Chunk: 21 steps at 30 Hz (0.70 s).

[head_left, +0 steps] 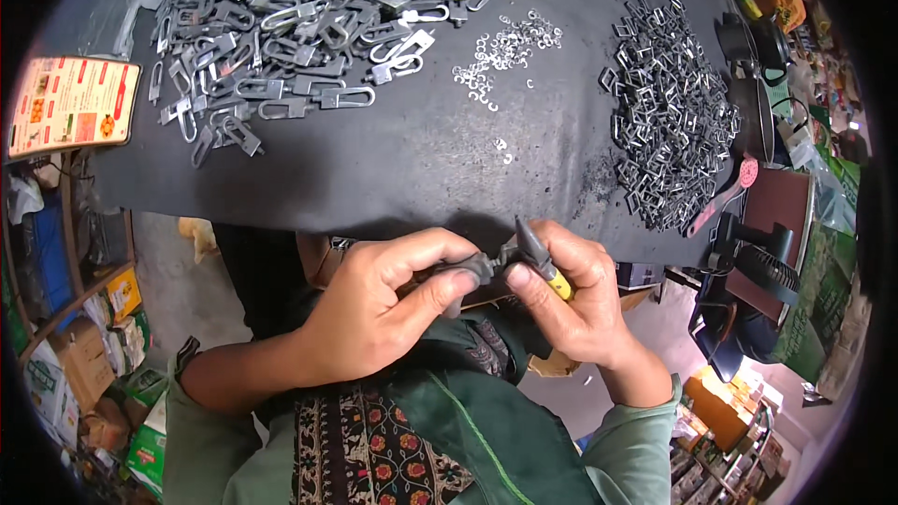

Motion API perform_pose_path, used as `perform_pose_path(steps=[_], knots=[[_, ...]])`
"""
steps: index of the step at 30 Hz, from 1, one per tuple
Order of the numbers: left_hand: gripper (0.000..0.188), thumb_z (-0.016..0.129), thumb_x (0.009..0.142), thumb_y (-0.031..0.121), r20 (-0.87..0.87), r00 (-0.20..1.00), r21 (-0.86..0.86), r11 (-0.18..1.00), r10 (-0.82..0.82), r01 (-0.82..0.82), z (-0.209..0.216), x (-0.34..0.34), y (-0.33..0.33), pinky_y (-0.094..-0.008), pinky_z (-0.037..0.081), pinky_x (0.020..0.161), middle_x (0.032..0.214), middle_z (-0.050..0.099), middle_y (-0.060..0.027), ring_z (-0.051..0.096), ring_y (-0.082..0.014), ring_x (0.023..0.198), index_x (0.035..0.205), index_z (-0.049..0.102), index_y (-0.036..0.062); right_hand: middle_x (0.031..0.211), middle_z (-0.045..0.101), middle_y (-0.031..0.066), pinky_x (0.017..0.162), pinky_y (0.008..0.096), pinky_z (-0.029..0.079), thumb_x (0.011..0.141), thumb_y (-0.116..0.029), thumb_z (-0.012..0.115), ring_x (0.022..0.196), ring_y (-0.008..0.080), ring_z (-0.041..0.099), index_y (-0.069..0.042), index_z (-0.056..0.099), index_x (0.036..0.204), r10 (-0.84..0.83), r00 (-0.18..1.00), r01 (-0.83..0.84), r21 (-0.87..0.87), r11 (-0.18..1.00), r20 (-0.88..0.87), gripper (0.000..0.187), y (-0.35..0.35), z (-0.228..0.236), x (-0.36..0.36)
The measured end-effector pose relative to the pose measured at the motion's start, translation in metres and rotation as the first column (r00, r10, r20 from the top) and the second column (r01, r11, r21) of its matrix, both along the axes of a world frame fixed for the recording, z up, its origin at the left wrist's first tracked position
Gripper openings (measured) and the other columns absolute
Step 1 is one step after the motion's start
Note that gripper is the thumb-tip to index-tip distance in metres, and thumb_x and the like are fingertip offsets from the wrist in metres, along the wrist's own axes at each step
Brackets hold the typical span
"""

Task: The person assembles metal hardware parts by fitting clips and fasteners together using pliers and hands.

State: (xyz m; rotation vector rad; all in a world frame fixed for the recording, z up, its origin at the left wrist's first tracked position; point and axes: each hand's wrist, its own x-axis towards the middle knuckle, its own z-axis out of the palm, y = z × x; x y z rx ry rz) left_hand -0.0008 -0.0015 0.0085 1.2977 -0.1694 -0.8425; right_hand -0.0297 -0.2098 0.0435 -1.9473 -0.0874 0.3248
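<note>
Just off the near edge of the table (pixel 374 215), both hands meet in front of my body. My left hand (pixel 374 304) is closed around a dark grey metal piece (pixel 479 267), pinched between thumb and fingers; much of it is hidden by the hand. In my right hand (pixel 585 295) is a tool with a dark pointed end (pixel 531 245) and a yellow part, perhaps pliers, its point facing away from me. The right thumb presses close to the metal piece, where the two hands' work touches.
Grey looped metal fittings (pixel 281 28) are heaped at the far left. Small open rings (pixel 505 51) lie scattered mid-table. Dark rectangular metal loops (pixel 669 112) form a pile at right, beside a pink perforated-head tool (pixel 734 192) and a small black fan (pixel 767 266). A printed sheet (pixel 75 105) sits at left.
</note>
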Motion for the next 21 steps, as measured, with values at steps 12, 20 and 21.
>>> perform_pose_path(steps=[12,20,21], knots=[[0.016,0.067,0.081,-0.003,0.676,0.734,0.179,0.981,-0.070,-0.072,-0.001,-0.009,0.001,-0.0342,0.049,0.056,0.077,0.063,-0.0170,0.064,-0.0317,0.064,0.096,0.063,-0.0040,0.070,0.052,0.0148,0.057,0.0365,0.043,0.090,-0.010,0.064,0.060,0.0324,0.051,0.000,0.054,0.089,0.140,0.985,-0.144,-0.030,0.989,-0.099,0.014,0.002,0.000,-0.010],[0.035,0.052,0.099,0.008,-0.346,0.920,-0.206,0.972,-0.183,0.116,-0.006,0.002,0.014,-0.0220,0.041,0.053,0.086,0.063,-0.0043,0.050,-0.0047,0.063,0.133,0.051,-0.0005,0.076,0.056,0.0153,0.064,0.0444,0.046,0.082,-0.026,0.073,0.071,0.0345,0.058,0.000,0.058,0.086,0.281,0.950,-0.177,-0.508,0.843,0.136,0.030,-0.015,0.022,0.021],[0.035,0.052,0.099,0.008,-0.341,0.922,-0.213,0.971,-0.182,0.113,-0.007,0.004,0.018,-0.0220,0.041,0.053,0.086,0.063,-0.0043,0.050,-0.0047,0.063,0.133,0.051,-0.0005,0.077,0.053,0.0126,0.065,0.0424,0.044,0.079,-0.026,0.074,0.073,0.0318,0.055,-0.003,0.058,0.085,0.248,0.948,-0.035,-0.710,0.703,0.199,0.028,-0.021,0.021,0.026]])
